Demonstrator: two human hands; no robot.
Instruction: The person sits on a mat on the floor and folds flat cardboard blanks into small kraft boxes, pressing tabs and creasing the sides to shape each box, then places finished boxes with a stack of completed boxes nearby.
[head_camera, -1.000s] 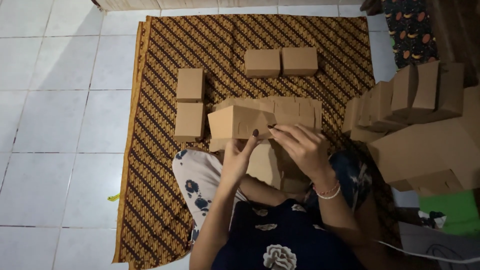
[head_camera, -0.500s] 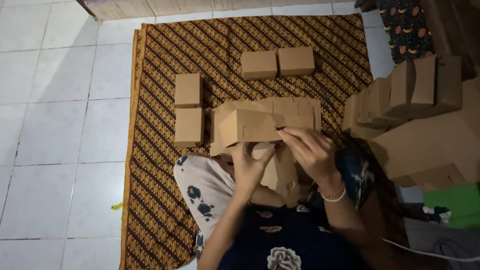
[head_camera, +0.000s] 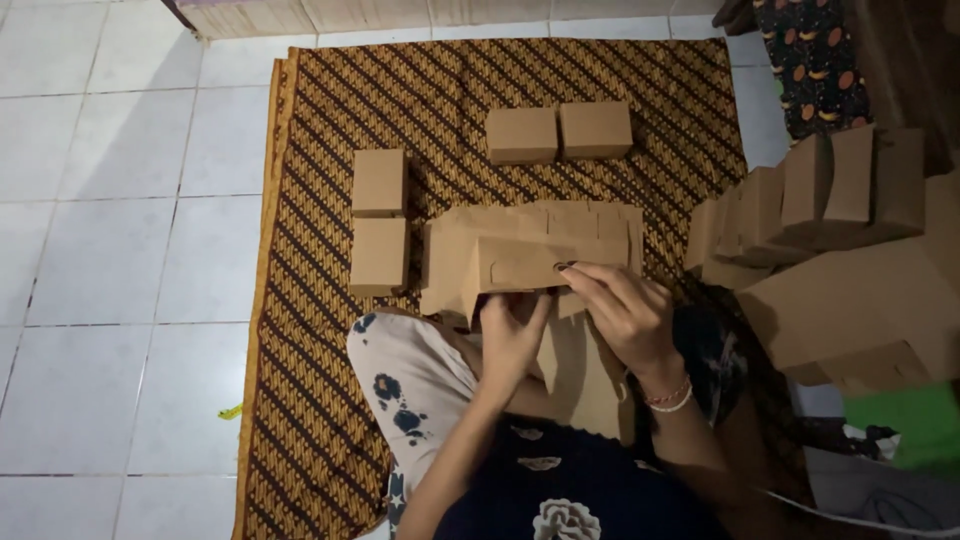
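Note:
I hold a half-folded brown cardboard box (head_camera: 520, 262) above my lap. My left hand (head_camera: 510, 338) grips it from below, fingers curled under its bottom flaps. My right hand (head_camera: 618, 310) presses on its right side, fingertips on the front panel. Behind the box lies a stack of flat, unfolded box blanks (head_camera: 560, 222) on the patterned brown cloth (head_camera: 320, 330). Two finished boxes (head_camera: 378, 220) stand one behind the other to the left, and two more (head_camera: 560, 132) sit side by side farther back.
A heap of folded cardboard boxes (head_camera: 830, 250) rises at the right, with something green (head_camera: 910, 420) below it. White floor tiles (head_camera: 120, 260) lie left of the cloth. A dark patterned fabric (head_camera: 810, 60) hangs at the top right.
The box has been turned and lowered a little. My right hand moved from its top to its right front, and my left hand slid beneath it.

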